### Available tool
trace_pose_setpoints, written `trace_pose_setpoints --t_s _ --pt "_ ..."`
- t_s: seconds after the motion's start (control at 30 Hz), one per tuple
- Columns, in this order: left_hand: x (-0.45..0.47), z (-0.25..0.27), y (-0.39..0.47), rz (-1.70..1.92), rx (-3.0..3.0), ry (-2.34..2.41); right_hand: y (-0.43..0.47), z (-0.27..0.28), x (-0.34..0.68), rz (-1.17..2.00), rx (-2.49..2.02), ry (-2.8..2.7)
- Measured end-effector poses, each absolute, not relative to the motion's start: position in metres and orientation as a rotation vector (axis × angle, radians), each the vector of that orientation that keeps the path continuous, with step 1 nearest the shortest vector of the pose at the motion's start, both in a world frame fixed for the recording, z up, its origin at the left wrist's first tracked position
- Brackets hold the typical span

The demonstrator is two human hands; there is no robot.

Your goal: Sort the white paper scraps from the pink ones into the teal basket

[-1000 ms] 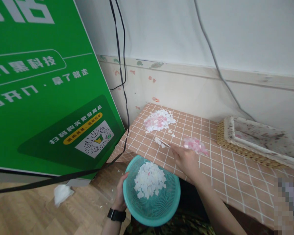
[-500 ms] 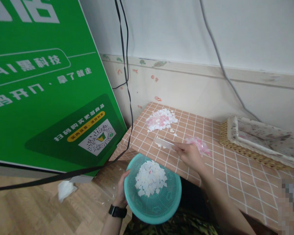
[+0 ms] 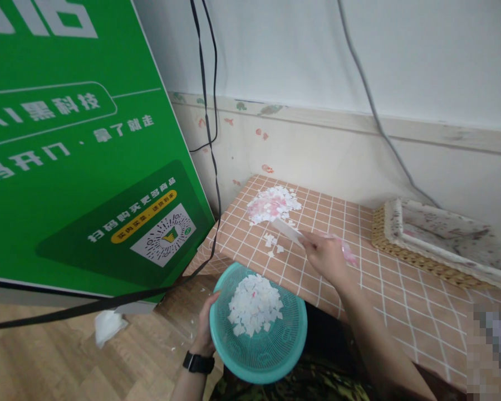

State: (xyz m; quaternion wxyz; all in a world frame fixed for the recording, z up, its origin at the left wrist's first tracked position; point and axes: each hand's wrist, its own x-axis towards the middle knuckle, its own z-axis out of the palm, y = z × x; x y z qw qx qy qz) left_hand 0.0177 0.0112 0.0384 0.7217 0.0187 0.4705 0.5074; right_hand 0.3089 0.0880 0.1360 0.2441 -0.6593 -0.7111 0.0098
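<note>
Across the back, a pale wall (image 3: 284, 61) is crossed by a hanging grey cable, and the left side is taken up by a big green sign panel (image 3: 79, 184) printed in white characters. Below, the table (image 3: 392, 301) is dressed in a brown checked cloth; at its far right a fabric-lined wicker basket (image 3: 417, 259) is seen. Now the turquoise colander (image 3: 263, 365), just off the table's near edge: its left rim is gripped by the left hand (image 3: 206, 323), and a mound of white flakes (image 3: 254, 306) is cradled inside. Well apart from it, the right hand (image 3: 328, 256) is closed around a flat white strip (image 3: 287, 229), tip pointed at a pink-and-white heap (image 3: 273, 206) spread on the cloth. Behind that hand, pink material (image 3: 348, 253) is partly hidden. Smallest of all, loose scraps (image 3: 270, 241) are scattered just beside the strip.
</note>
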Motion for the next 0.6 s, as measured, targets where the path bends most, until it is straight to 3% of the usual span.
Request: trace_pose_setpoints --t_s 0.17,0.4,0.6 --pt "0.016 0.035 0.011 1.11 0.049 1.044 0.087 0.135 0.307 -0.278 -2.161 -1.721" --pt "0.012 0.028 0.01 1.107 0.049 1.028 0.084 0.133 0.297 -0.16 -2.089 -1.851" --pt "0.011 0.028 0.01 1.118 0.041 1.051 0.111 0.139 0.303 -0.239 -2.185 -1.814"
